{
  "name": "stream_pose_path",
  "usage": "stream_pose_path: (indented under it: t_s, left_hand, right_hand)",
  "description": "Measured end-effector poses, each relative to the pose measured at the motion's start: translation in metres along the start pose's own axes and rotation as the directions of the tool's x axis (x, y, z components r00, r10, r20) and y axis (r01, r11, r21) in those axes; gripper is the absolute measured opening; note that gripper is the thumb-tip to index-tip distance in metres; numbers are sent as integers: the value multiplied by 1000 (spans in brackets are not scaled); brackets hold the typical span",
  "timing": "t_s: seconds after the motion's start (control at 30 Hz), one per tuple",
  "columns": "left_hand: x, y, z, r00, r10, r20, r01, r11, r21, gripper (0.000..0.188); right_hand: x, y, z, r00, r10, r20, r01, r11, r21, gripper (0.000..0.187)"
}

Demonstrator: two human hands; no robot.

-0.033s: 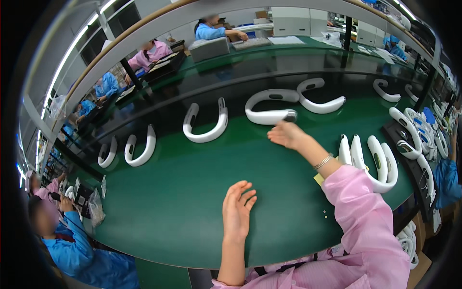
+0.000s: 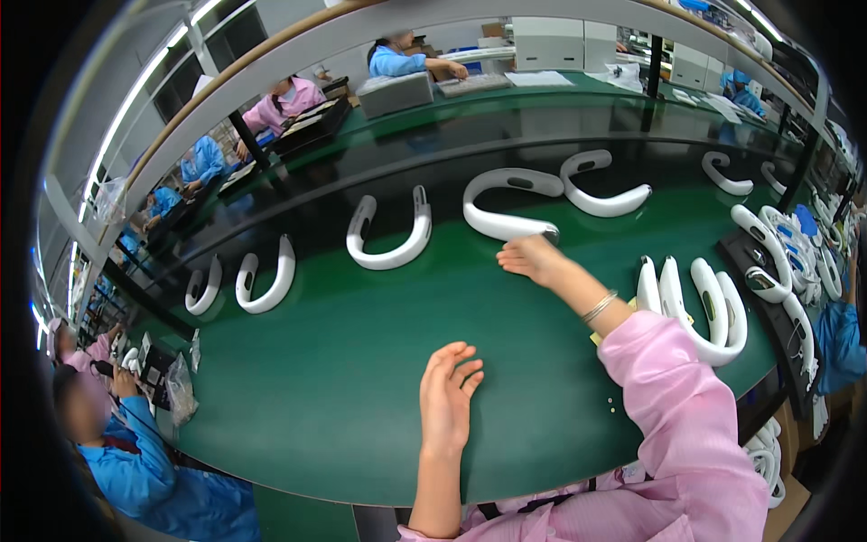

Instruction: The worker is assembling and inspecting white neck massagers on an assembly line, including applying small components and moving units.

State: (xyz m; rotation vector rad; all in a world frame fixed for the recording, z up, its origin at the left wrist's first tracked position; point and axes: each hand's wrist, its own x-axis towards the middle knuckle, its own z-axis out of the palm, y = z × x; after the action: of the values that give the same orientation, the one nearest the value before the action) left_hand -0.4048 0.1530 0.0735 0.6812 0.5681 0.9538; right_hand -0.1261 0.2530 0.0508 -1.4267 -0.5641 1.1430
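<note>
My right hand (image 2: 533, 257) is just at the near end of a white U-shaped neckband device (image 2: 506, 221) lying on the black strip along the table's far side. Its fingers are stretched out to the left with nothing in them, and I cannot tell whether they touch the device. Over the green tabletop (image 2: 316, 388) my left hand (image 2: 447, 388) is raised, palm turned inward, fingers loosely bent and apart, holding nothing. Another white neckband (image 2: 605, 206) lies right of the first, and a third one (image 2: 390, 257) lies to its left.
Several neckbands (image 2: 718, 316) stand grouped beside my right forearm, near yellow paper. A black tray (image 2: 768, 330) holds more white parts at the right edge. Two smaller neckbands (image 2: 266, 298) lie at left. A co-worker in blue (image 2: 144, 452) sits at lower left; others work behind the rail.
My right hand has shifted very slightly left and down from the neckband's end. My left hand looks almost the same.
</note>
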Motion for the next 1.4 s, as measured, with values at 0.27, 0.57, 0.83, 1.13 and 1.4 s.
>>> stream_pose_path:
  t_s: [0.27,0.57,0.83,1.13,1.4]
  left_hand:
    - [6,-9,-10,998,-45,-37,47,998,40,18]
    - [5,-1,-11,824,561,-73,-423,696,580,34]
    - [-36,8,-1,674,653,344,-728,510,458,50]
    - [-65,18,12,854,286,434,-147,934,-326,63]
    - [-69,24,16,867,209,452,-21,922,-386,55]
  right_hand:
    - [40,30,113,429,-646,631,634,-282,-720,57]
    - [-53,-13,139,449,-797,405,839,221,-497,22]
    - [-239,-53,93,622,-501,602,668,741,-74,23]
    - [-250,13,-8,915,-185,359,206,978,-21,50]
    - [-270,31,-2,920,-186,345,99,962,253,51]
